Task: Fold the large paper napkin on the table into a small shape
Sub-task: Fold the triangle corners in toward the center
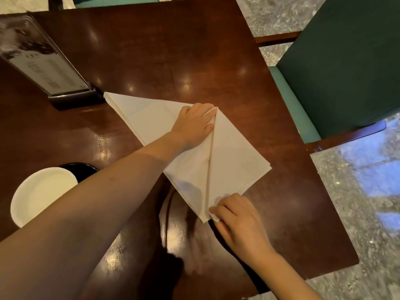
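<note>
Fingers point(214, 215) of the right hand point(238, 221) pinch the near tip of the napkin point(233, 156), thumb and forefinger closed on the paper where its two folded flaps meet. Left of that, the bare left forearm point(91, 213) crosses the view diagonally and hides part of the white bowl point(41, 191), which sits at the near left on the tabletop point(164, 57) with a dark round object point(83, 169) just behind it. That arm also covers the napkin's left near edge.

Across the middle of the tabletop the napkin lies flat, white, folded into a kite-like shape with a straight seam running from the near tip to the far point. One long corner reaches out to the left, ending just beside the base of a menu stand point(49, 70).

At the far point, the left hand point(192, 124) presses palm down on the paper, fingers spread flat and bent over the top of the seam, pinning it but not gripping anything.

Beyond, at the far left, the clear menu stand rises tilted in its dark base. To the right, off the tabletop's edge, stands a green chair point(337, 68) with a lighter seat, over a speckled stone floor point(357, 202).
</note>
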